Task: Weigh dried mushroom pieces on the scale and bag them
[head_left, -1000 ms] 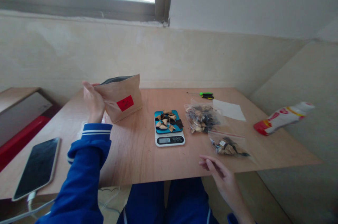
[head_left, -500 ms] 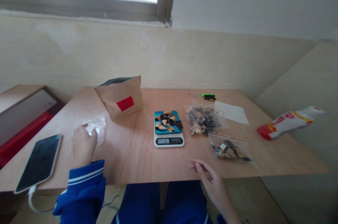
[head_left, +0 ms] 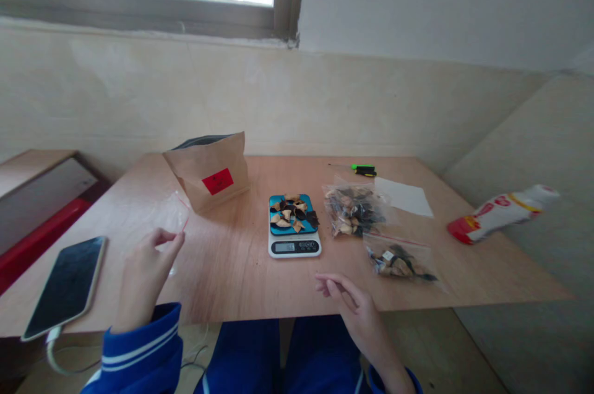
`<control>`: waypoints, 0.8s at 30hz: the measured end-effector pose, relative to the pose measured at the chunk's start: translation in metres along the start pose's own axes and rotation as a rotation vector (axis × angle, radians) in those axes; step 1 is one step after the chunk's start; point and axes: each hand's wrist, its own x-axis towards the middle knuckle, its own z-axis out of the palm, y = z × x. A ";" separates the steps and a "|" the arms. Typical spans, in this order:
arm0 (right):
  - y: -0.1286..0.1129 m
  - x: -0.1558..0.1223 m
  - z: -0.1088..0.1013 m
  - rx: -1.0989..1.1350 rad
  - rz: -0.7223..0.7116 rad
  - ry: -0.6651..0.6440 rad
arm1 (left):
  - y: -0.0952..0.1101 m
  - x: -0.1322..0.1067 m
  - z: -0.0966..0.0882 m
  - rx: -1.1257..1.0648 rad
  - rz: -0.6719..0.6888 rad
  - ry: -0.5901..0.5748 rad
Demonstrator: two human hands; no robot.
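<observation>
My left hand (head_left: 151,264) pinches the edge of a clear zip bag (head_left: 177,213), whose red seal strip shows by the fingertips. Over the table's front part hovers my right hand (head_left: 346,298), fingers loosely curled together; whether anything is in them I cannot make out. Between the hands stands a white digital kitchen scale (head_left: 296,249) with a blue plate. Dried black-and-tan pieces (head_left: 293,211), like dried fungus, lie on that plate. Right of it are a fuller zip bag (head_left: 355,208) of such pieces and a smaller filled zip bag (head_left: 399,260).
A brown paper pouch (head_left: 208,177) with a red label stands behind left. A phone (head_left: 65,286) on a white cable lies at left. Screwdrivers (head_left: 364,169) and white paper (head_left: 403,195) lie at the back right, a red-and-white bottle (head_left: 501,214) at far right.
My left hand has taken hold of the clear zip bag and lifted its edge off the table, moving slightly toward me. My right hand has shifted a little left.
</observation>
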 end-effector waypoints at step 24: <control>-0.036 0.101 0.027 0.182 -0.146 -0.288 | 0.141 -0.061 0.052 -0.640 0.167 0.332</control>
